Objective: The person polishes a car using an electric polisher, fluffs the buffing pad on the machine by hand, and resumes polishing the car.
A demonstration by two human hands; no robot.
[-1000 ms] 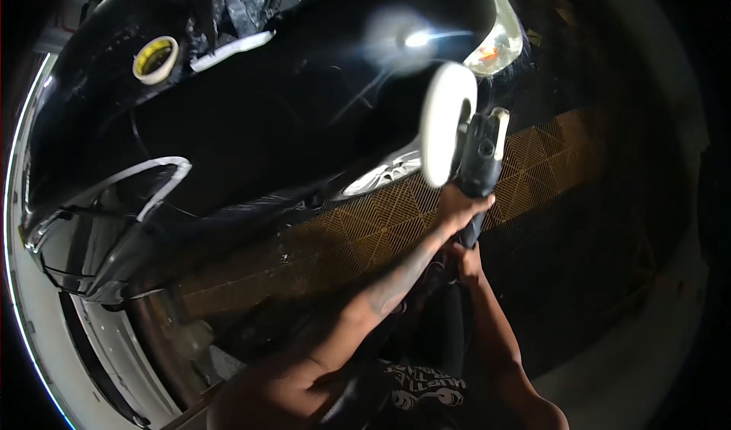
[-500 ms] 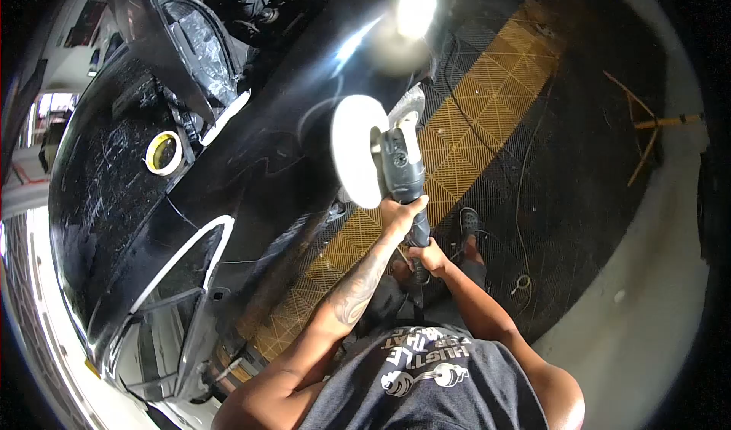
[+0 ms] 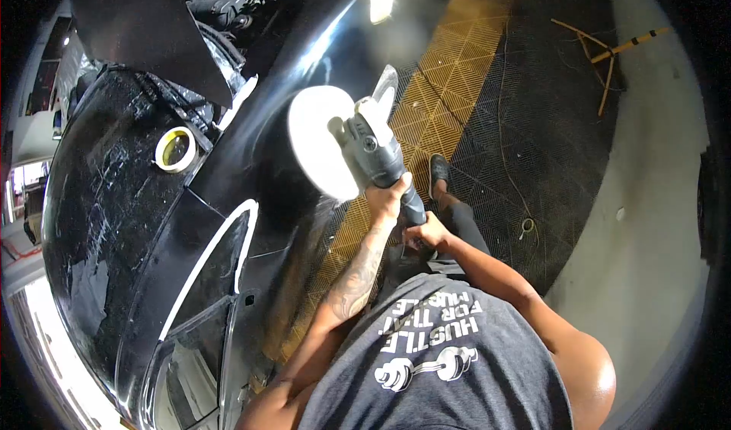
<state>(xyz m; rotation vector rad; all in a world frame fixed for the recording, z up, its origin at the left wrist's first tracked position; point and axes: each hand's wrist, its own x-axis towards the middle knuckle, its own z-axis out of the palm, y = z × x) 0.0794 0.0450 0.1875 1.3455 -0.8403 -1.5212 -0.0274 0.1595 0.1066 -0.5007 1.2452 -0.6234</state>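
A grey-and-black car polisher with a large round white pad is held in both hands. The pad faces the black car's side panel and appears to rest against it. My left hand wraps round the tool's body, just behind its head. Farther back, my right hand closes on the rear handle. My fingers partly hide the grip.
A roll of yellow tape sits on the car's windshield area. White masking tape edges the side window. A cable trails over the black-and-yellow floor tiles. A yellow stand is at upper right.
The polisher and both hands have shifted left in view, with the tool tilting more to the left. My view has turned, and the foot has stepped forward. Both hands keep their hold.
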